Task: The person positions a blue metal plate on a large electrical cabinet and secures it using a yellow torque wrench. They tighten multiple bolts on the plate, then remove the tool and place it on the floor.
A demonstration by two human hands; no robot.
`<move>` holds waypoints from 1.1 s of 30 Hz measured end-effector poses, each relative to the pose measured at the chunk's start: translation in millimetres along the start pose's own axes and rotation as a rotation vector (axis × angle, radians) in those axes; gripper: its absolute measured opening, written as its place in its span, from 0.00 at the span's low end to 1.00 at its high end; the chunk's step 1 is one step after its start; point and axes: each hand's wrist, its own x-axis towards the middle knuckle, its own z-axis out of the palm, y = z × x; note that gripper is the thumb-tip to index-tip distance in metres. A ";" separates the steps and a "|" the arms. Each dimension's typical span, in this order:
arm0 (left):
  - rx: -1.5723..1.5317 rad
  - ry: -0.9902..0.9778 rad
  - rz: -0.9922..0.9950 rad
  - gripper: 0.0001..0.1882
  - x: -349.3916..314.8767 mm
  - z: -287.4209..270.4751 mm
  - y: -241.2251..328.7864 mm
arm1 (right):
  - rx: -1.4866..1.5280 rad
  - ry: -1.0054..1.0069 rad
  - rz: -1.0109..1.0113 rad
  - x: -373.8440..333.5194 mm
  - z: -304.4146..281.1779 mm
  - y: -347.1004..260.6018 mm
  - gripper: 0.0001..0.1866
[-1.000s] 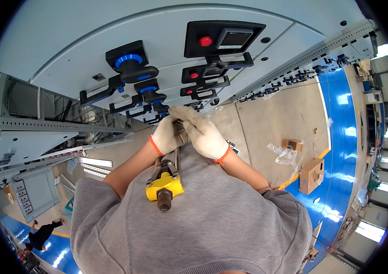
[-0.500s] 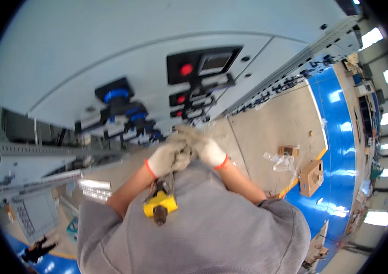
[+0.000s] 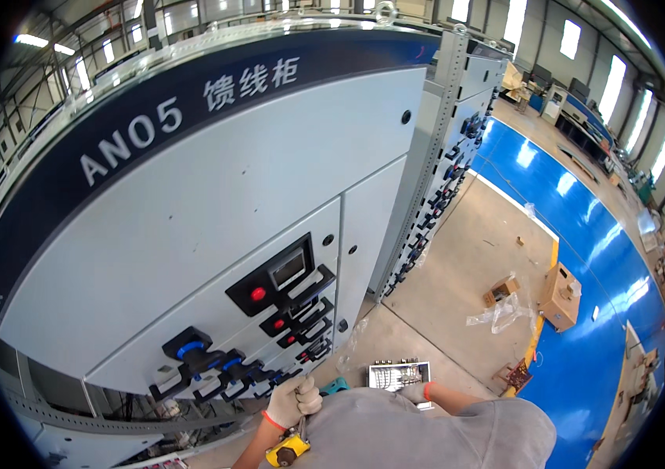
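Observation:
My left hand (image 3: 292,402), in a pale glove with an orange cuff, is closed, its fingers curled in front of my chest. A tool with a yellow body and dark round end (image 3: 288,452) sticks out below it, beside my wrist; its grip is hidden in the hand. A teal object (image 3: 335,386), only partly showing, is just right of that hand. My right hand (image 3: 415,392), gloved too, is mostly behind my grey shirt, at the edge of an open white metal box (image 3: 424,373) with wiring and parts inside. Its fingers are hidden.
A tall grey switchgear cabinet (image 3: 215,211) fills the left, with black handles, blue rotary knobs (image 3: 191,349) and red buttons (image 3: 258,294). More cabinets (image 3: 469,102) stand beyond. Cardboard boxes (image 3: 561,297) and clear plastic wrap (image 3: 504,314) lie on the floor, near a blue walkway (image 3: 567,211).
My view has tipped up, showing the cabinet's top. My hands, together before, are now apart: the right has gone to the white box, and the left still has the yellow tool.

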 end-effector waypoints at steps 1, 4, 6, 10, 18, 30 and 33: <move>0.004 0.007 -0.005 0.19 3.0 1.9 -0.9 | 0.189 0.023 0.053 -19.6 9.1 -2.5 0.28; -0.034 -0.064 -0.078 0.19 15.9 -1.7 -3.4 | 0.282 -0.038 0.155 -39.4 29.2 24.6 0.29; -0.029 -0.091 -0.130 0.19 28.8 0.4 -3.1 | 0.174 -0.032 0.185 -42.3 42.5 45.7 0.27; -0.015 -0.120 -0.254 0.19 55.0 5.8 -3.9 | 0.036 0.021 0.166 -89.6 65.2 44.8 0.29; 0.117 -0.125 -0.436 0.20 101.5 23.3 -15.8 | 0.945 0.393 -0.115 -127.6 141.4 80.7 0.34; 0.182 -0.214 -0.677 0.19 139.2 36.9 -37.2 | 0.369 0.740 -0.124 -154.7 180.2 49.0 0.31; 0.272 -0.216 -0.682 0.20 138.7 49.3 -41.1 | 0.389 0.912 -0.099 -160.1 194.0 32.5 0.32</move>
